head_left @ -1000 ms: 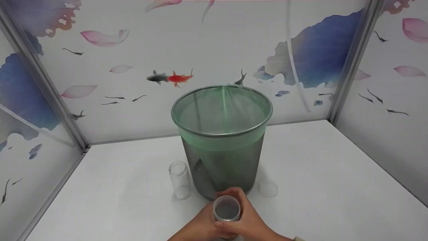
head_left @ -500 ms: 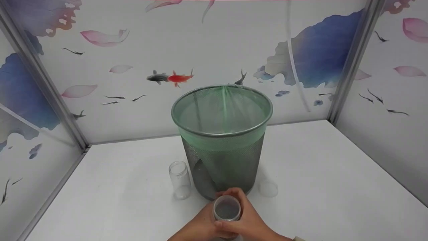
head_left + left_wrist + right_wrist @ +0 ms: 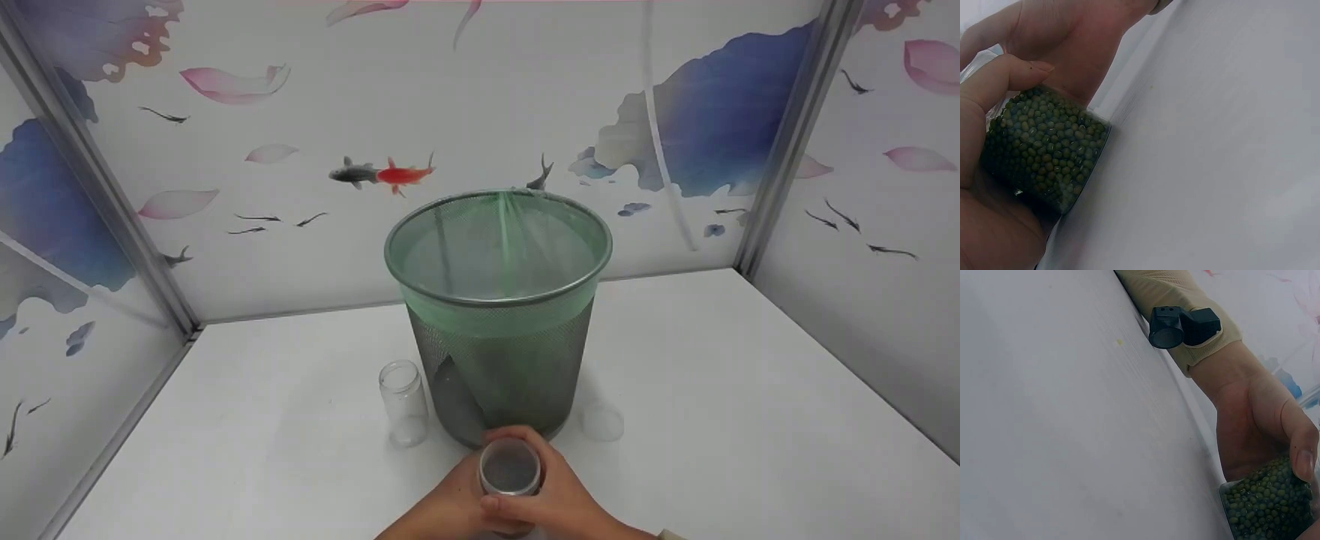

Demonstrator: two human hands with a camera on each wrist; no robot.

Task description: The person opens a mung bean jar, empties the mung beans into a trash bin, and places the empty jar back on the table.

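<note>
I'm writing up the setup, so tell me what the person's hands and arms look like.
The left hand and right hand are bare, without gloves. The left sleeve is beige, with a black, round-fronted device at its cuff. Only an edge of the right sleeve shows, pale beige in the head view.

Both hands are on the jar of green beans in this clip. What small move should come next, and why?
Probably a gentle trial twist at the top of the jar of green beans with the right hand, while the left hand steadies it. Both hands grip the jar, the right curls round its upper part, and whether it is capped cannot be told.
</note>
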